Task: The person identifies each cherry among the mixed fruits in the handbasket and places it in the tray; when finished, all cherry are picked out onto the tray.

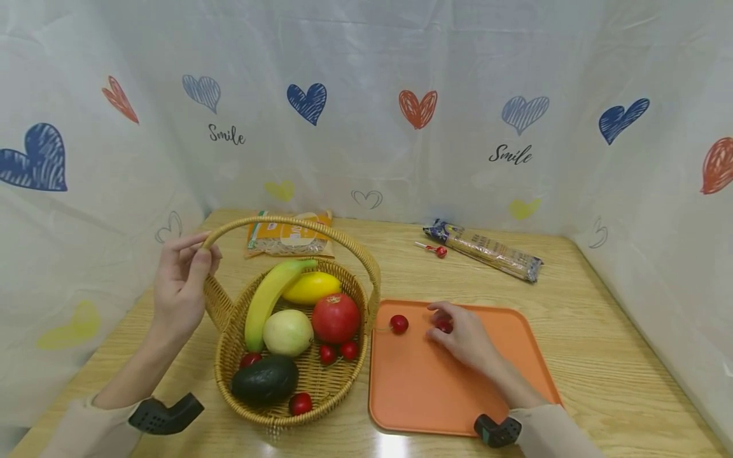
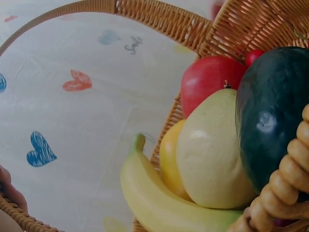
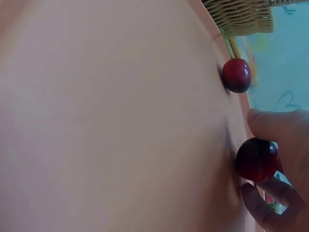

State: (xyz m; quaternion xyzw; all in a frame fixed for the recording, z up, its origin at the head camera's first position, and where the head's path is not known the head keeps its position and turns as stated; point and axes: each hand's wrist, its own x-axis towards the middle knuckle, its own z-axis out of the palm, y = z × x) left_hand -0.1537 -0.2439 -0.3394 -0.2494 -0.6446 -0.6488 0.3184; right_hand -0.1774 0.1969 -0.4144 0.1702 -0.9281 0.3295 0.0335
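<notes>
My left hand (image 1: 182,286) grips the left side of the handle (image 1: 213,240) of a wicker basket (image 1: 229,397). Inside lie a banana (image 1: 269,299), a yellow oval fruit (image 1: 314,288), a red pomegranate (image 1: 336,318), a pale green round fruit (image 1: 288,333), a dark avocado (image 1: 265,380) and several cherries (image 1: 300,403). Over the orange tray (image 1: 424,394), my right hand (image 1: 466,337) has its thumb and fingers spread around one cherry (image 3: 257,159). Another cherry (image 1: 399,324), with a stem, rests on the tray closer to the basket.
Behind the basket lies an orange food packet (image 1: 292,234). Toward the back right are a red wrapped lollipop (image 1: 439,252) and a long packet of noodles (image 1: 487,250). White sheeting (image 1: 366,159) printed with hearts encloses the wooden table (image 1: 601,356) at back and sides.
</notes>
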